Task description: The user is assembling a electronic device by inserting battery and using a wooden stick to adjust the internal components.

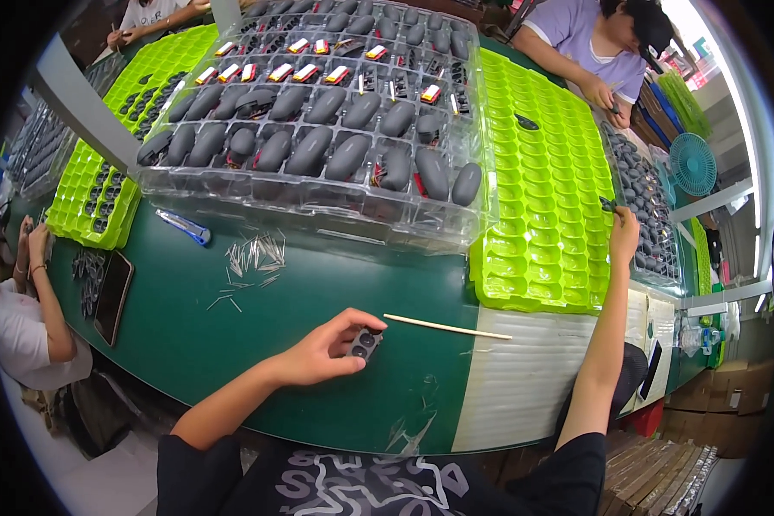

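Note:
My left hand (322,351) is closed over the green table, pinching a small dark grey plastic housing (365,346) with two round black recesses between thumb and fingers. My right arm reaches out to the right edge of a bright green moulded tray (533,249). There the fingers of my right hand (625,236) close on a small dark part (608,205); its exact kind is too small to tell. Another dark piece (526,122) lies in the far part of that tray. Beside my left hand, a thin wooden stick (447,328) rests on the table.
Clear plastic trays (318,206) hold many dark oval shells. Loose thin pins (258,255), a blue utility knife (183,227) and a dark phone (113,298) lie at left. More dark parts (641,193) fill a tray at right. Other people work at the left and far side.

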Demonstrator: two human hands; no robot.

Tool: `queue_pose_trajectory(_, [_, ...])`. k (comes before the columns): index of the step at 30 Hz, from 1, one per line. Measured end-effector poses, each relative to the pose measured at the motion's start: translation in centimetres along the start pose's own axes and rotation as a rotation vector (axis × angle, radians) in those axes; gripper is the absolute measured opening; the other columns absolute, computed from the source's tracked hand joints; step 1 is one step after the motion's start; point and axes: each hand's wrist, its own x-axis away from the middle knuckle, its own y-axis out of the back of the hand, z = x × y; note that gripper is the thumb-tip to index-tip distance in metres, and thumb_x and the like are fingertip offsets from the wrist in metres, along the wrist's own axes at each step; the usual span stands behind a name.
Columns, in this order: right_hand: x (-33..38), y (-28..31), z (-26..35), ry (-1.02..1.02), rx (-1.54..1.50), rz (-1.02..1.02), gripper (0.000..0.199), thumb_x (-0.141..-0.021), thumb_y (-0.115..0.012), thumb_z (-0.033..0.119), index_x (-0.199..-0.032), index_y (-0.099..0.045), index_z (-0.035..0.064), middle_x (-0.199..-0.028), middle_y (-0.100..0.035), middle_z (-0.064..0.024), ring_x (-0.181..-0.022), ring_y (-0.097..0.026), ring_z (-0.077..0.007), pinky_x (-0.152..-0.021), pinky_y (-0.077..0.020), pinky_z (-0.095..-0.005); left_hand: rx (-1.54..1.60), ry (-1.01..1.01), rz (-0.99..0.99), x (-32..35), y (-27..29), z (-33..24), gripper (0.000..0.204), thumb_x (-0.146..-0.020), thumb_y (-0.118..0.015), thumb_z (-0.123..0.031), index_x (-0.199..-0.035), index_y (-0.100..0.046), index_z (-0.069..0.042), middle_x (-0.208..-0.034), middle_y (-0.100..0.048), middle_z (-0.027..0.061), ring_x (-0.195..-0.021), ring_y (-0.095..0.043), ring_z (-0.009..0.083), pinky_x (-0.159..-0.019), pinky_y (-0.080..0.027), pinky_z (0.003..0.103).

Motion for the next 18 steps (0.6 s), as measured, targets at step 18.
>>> queue_pose_trajectory(18, [17.3, 14.8, 32.3, 0.802, -0.88, 0.163, 0.031, -0.061, -0.064, -0.005, -0.09, -0.064, 0.0064, -0.097, -0.061, -0.006, -0.086, -0.054, -0.0282, -0.076, -0.0465, -0.0378, 0.342, 0.275, -0.032, -2.5, -2.9, -2.2, 0.043, -0.093, -0.046, -0.048, -0.095, -0.058, -0.007, -0.075, -0.053, 0.002, -0.064, -0.047, 0.0093, -0.054, -0.039, 0.023])
